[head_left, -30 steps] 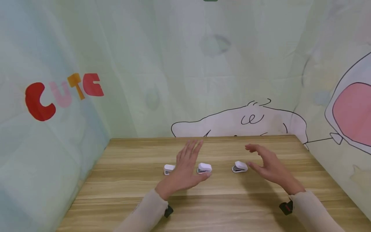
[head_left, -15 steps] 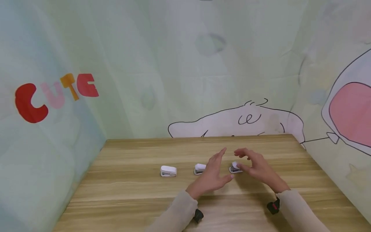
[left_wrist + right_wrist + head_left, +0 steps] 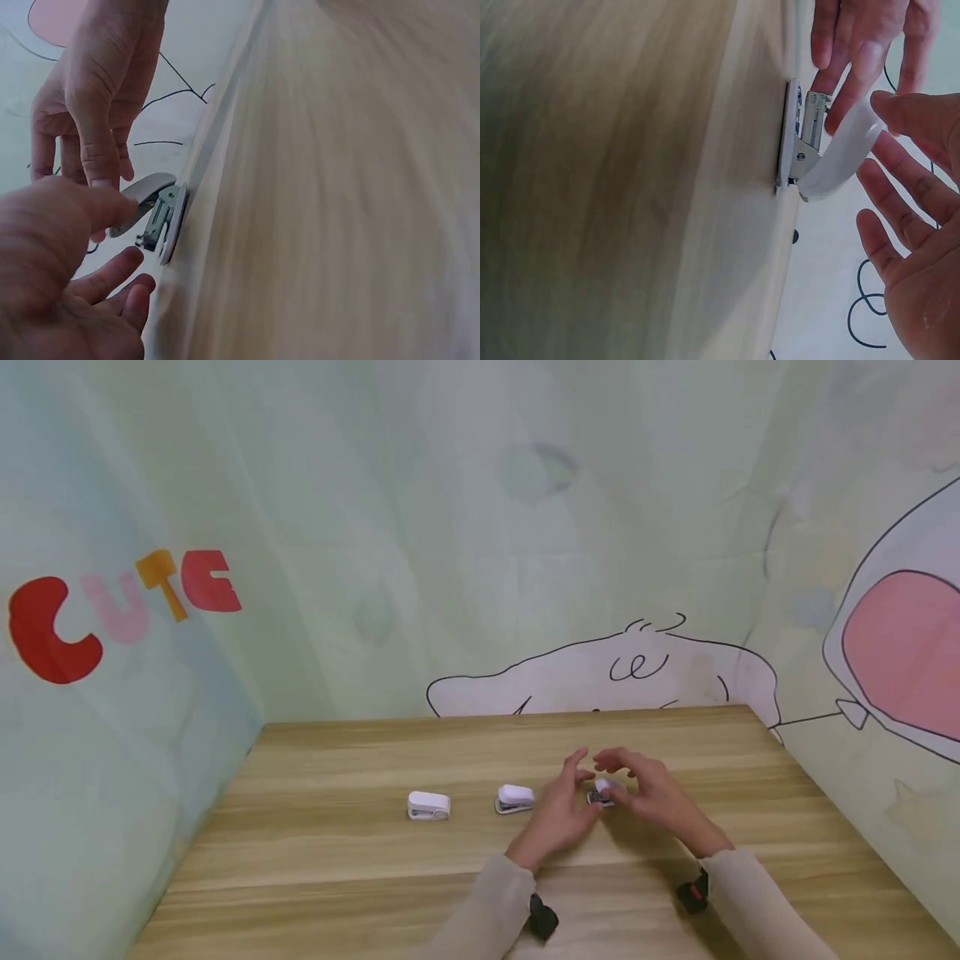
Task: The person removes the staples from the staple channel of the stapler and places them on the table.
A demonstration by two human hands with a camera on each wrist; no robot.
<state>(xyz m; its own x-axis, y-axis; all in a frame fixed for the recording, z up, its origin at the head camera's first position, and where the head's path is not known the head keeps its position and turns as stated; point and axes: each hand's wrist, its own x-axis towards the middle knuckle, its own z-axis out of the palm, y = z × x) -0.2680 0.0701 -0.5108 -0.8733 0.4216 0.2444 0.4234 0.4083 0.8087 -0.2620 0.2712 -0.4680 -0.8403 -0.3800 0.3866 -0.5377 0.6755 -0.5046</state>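
Observation:
A small white stapler (image 3: 596, 797) stands on the wooden table between my two hands, its top lever raised above the metal magazine. In the right wrist view, the thumb of my right hand (image 3: 656, 795) is at the tip of the white lever (image 3: 840, 165), and its other fingers spread loosely beyond it. My left hand (image 3: 557, 817) reaches in from the other side, its thumb and fingers apart around the stapler's front end. Whether the left fingertips touch the stapler I cannot tell. Two more white staplers, a middle one (image 3: 514, 799) and a left one (image 3: 429, 806), sit in a row.
The wooden table (image 3: 322, 843) ends at a back edge against a printed fabric backdrop (image 3: 337, 568). Fabric also rises along the left and right sides. A dark strap piece (image 3: 543, 918) hangs at my left wrist, and another (image 3: 693, 893) at my right.
My left hand has moved right, past the left and middle staplers, to the right-hand one. My right hand has closed in on that same stapler. The head view has shifted slightly.

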